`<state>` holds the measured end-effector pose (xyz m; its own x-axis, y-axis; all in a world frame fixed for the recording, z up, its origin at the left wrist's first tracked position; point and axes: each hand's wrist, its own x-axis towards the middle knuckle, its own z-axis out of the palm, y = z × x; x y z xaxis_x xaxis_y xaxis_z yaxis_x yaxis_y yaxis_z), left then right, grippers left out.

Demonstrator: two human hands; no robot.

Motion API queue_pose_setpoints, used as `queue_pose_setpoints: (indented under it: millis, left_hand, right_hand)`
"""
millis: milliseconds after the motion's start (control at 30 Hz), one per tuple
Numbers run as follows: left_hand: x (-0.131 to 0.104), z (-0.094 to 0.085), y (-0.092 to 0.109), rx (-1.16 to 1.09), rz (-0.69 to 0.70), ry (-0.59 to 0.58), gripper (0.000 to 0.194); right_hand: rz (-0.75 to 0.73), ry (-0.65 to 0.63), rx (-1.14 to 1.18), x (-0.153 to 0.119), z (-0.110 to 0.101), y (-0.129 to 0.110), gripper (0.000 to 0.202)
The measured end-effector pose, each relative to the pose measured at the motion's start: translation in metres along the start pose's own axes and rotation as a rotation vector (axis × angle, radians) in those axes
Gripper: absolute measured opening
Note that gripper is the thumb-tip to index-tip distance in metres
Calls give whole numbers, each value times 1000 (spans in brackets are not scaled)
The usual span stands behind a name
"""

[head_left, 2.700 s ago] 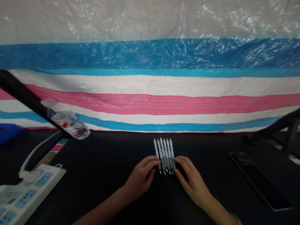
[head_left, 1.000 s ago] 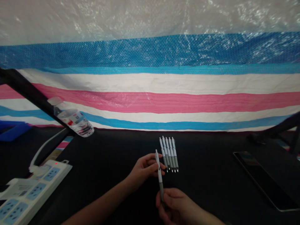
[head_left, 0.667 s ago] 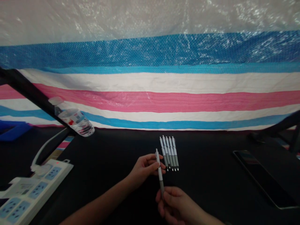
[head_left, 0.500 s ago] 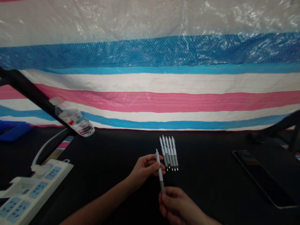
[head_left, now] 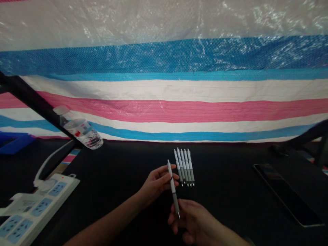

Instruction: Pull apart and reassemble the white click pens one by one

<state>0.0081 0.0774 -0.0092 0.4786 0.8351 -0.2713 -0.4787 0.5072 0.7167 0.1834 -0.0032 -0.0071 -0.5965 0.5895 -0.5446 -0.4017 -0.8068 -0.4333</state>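
A white click pen with a grey grip is tilted in front of me, its button end up and its metal tip down. My left hand pinches its white upper barrel between thumb and fingers. Around the grey lower end curl the fingers of my right hand, the thumb along the pen's right side and other fingers behind it. The pen's tip shows bare in front of those fingers. Just beyond my left fingertips, several matching pens lie side by side on the black table, tips toward me.
A dark phone lies at the right. On the left are a white power strip with a plugged cable, a tilted clear bottle by a black bar, and a blue object. A striped plastic sheet hangs behind.
The held pen has shifted slightly left with both hands. My right thumb has moved off its lower end, so the metal tip now shows. The row of pens stays put.
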Motion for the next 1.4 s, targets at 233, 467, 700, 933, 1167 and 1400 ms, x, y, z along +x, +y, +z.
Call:
queue_pose_setpoints:
  millis: [233, 467, 700, 933, 1167, 1400]
  left_hand:
    - [-1, 1, 1, 10, 10, 2, 44]
    - [-2, 3, 2, 0, 6, 16, 46]
    - [-2, 1, 1, 17, 9, 26, 46]
    - [-3, 3, 3, -7, 17, 36, 45]
    - [-3, 4, 2, -6, 32, 42, 45]
    - [-3, 1, 4, -13, 59, 86, 45]
  right_hand:
    - [-19, -27, -17, -1, -1, 0, 48]
    - [-20, -56, -23, 1, -3, 2, 50]
    - [-41, -66, -34, 3, -8, 7, 46]
    - [-42, -107, -21, 4, -11, 9, 46]
    - [-70, -172, -45, 8, -18, 12, 46]
    - [-50, -184, -121, 12, -23, 20, 52]
